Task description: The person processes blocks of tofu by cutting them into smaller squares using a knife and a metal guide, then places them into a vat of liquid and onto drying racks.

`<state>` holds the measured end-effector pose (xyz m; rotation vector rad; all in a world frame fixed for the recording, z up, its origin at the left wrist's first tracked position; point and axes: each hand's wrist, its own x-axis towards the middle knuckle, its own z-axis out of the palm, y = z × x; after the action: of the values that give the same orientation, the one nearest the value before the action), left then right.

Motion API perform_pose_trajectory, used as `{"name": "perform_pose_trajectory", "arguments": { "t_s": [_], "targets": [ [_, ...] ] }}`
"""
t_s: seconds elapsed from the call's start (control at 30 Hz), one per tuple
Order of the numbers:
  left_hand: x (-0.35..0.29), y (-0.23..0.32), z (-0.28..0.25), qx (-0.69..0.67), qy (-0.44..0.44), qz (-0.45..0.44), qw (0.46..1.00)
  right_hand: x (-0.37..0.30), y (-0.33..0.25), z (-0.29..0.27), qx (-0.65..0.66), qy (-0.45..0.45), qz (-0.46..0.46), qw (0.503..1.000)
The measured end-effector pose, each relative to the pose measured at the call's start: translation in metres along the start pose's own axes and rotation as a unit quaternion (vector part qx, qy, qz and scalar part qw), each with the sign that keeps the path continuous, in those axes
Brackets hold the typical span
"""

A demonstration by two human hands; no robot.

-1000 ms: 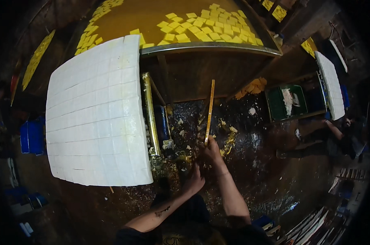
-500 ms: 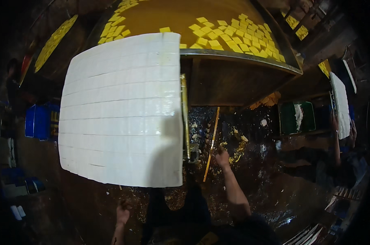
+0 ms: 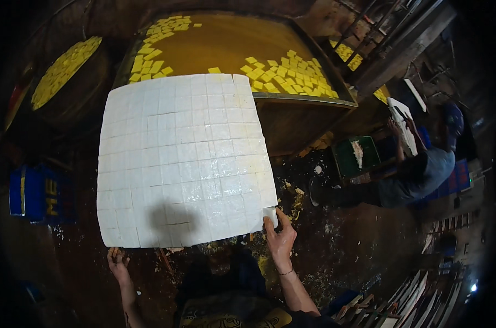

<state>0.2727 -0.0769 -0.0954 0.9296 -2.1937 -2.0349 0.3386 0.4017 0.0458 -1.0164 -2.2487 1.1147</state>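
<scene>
A large white slab [image 3: 182,153], tofu by its look, lies in front of me, scored into many squares. At its near right corner my right hand [image 3: 281,240] pinches a small tofu square [image 3: 269,215], which sits tilted from the rest. Below the near left corner is my left hand [image 3: 119,265], fingers curled at the edge; what they grip is too small to make out. Beyond the slab stands a wide vat [image 3: 313,98] of brownish liquid, with yellow squares [image 3: 289,74] floating at its right and left sides.
A round tub of yellow pieces [image 3: 67,71] stands far left, above blue crates [image 3: 40,194]. On the right, a co-worker [image 3: 423,169] holds a white slab [image 3: 402,127] beside a green crate [image 3: 343,158]. Boards [image 3: 406,306] are stacked at lower right; scraps litter the wet floor.
Both hands have come from away from the slab to its near corners, the right one closing on a corner square. The view has shifted, bringing more of the co-worker into sight.
</scene>
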Motion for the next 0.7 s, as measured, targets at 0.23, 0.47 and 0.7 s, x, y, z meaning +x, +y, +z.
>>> {"name": "perform_pose_trajectory", "arguments": {
  "t_s": [0.23,0.47,0.7],
  "targets": [
    [0.028,0.051,0.004,-0.069,-0.031,0.013,0.997,0.023,-0.002,-0.021,0.306,-0.065,0.176,0.933],
    [0.041,0.072,0.027,-0.34,-0.215,-0.064,0.913,0.028,0.052,0.025,0.368,-0.053,0.234,0.898],
    [0.027,0.081,0.051,-0.453,-0.288,-0.068,0.841,-0.003,0.064,0.097,0.671,-0.027,0.25,0.698]
  ]
}}
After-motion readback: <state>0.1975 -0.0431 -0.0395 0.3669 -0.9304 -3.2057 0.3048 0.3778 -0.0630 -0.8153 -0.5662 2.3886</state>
